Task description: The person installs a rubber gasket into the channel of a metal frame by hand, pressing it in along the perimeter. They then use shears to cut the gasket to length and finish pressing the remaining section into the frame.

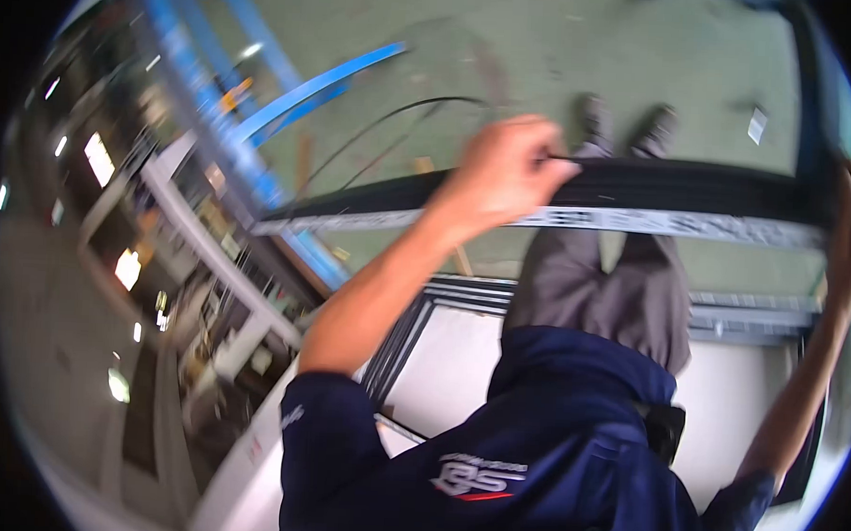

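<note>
Directly under left hand [506, 169], fingers [555, 174] curled closed, black frame bar [685, 187], right hand [847, 227] unclear

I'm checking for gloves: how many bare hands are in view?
2. The left hand is at the black bar, near the picture's middle; the right hand is by the bar's right end, blurred and partly lost in shadow. No others show.

Here's the green floor [701, 50] spanning the frame's top: white slip [756, 125] lies upper right, shoes [655, 131] stand left of it.
</note>
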### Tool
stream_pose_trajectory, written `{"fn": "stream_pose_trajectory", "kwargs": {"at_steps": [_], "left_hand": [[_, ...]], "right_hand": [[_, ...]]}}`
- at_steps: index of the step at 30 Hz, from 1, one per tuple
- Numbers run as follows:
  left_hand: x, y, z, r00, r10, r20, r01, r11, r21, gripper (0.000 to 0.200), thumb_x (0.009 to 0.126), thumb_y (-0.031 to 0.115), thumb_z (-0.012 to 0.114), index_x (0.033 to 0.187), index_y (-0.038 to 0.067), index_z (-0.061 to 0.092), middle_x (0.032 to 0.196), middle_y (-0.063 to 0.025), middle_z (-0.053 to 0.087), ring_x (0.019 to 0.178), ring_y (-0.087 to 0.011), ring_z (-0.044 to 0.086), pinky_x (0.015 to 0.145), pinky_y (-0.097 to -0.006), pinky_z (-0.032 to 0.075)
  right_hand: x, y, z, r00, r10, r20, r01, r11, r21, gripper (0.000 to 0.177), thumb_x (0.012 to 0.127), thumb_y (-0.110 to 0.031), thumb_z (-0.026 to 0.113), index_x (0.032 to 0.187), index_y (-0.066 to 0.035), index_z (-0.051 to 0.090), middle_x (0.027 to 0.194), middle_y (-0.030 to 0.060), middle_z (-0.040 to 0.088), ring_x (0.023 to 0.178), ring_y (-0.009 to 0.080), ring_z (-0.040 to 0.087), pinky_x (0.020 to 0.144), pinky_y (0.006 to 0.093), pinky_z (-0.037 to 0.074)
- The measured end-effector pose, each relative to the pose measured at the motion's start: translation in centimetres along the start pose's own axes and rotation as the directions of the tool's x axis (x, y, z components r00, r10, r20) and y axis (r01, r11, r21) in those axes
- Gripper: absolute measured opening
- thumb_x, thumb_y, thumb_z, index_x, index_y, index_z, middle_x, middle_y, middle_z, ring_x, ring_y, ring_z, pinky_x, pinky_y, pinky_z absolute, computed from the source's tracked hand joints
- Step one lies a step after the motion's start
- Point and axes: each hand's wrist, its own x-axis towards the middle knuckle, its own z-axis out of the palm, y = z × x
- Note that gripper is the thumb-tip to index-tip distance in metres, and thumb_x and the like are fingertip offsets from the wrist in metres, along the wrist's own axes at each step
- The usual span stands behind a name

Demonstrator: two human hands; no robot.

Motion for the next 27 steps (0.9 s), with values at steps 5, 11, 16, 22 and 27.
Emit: {"fn": "stream_pose_trajectory", "kwargs": {"at_steps": [5,11,16,22,27], "left_hand": [[1.4,-0.6,0.0,0.996,-0.040,0.077,0.051,0.988,-0.144,0.027,0.079,0.026,0.081,0.087,0.002,0.072,0.080,-0.0161,0.070,0.078,-0.0298,0.069,0.070,-0.0419,0.052],[1.1,-0.6,0.3,0.999,0.001,0.051,0.005,0.994,-0.109,0.021,0.083,0.022,0.077,0.083,0.002,0.068,0.077,-0.0170,0.069,0.076,-0.0348,0.068,0.070,-0.0465,0.052],[1.1,-0.3,-0.8,0.987,-0.007,0.160,0.051,0.962,-0.270,0.019,0.088,0.016,0.076,0.088,0.001,0.064,0.068,-0.0066,0.057,0.065,-0.0121,0.055,0.059,-0.0349,0.045],[2.3,0.2,-0.8,0.985,-0.037,0.170,0.087,0.952,-0.295,0.017,0.090,0.009,0.074,0.085,-0.003,0.063,0.070,-0.0005,0.055,0.065,-0.0058,0.047,0.058,-0.0283,0.041],[1.9,3.3,0.5,0.986,0.060,0.156,-0.047,0.995,-0.090,0.017,0.089,0.008,0.071,0.084,-0.002,0.059,0.071,-0.0042,0.051,0.065,-0.0134,0.045,0.058,-0.0302,0.039]], "right_hand": [[3.5,-8.8,-1.7,0.990,0.134,-0.050,-0.133,0.991,0.011,0.044,0.100,-0.039,0.069,0.083,0.001,0.073,0.068,0.0143,0.067,0.056,0.0274,0.063,0.051,0.0406,0.050],[3.1,-7.6,-0.4,0.981,-0.147,-0.124,0.141,0.988,-0.063,0.048,0.099,-0.042,0.069,0.083,0.003,0.073,0.070,0.0169,0.069,0.060,0.0304,0.065,0.054,0.0437,0.052],[0.8,-3.7,0.0,0.988,0.153,0.002,-0.152,0.980,0.131,0.025,0.104,-0.017,0.063,0.122,-0.003,0.073,0.103,0.0033,0.074,0.090,0.0100,0.063,0.083,0.0249,0.051],[2.1,-7.7,-0.2,0.983,-0.023,-0.182,0.017,0.999,-0.035,0.026,0.102,-0.024,0.064,0.095,0.000,0.069,0.081,0.0123,0.066,0.071,0.0193,0.062,0.070,0.0302,0.050],[1.2,-8.5,-1.8,0.979,0.083,-0.184,-0.094,0.994,-0.052,0.034,0.094,-0.028,0.069,0.083,0.004,0.070,0.068,0.0106,0.066,0.064,0.0158,0.061,0.061,0.0333,0.049]]}}
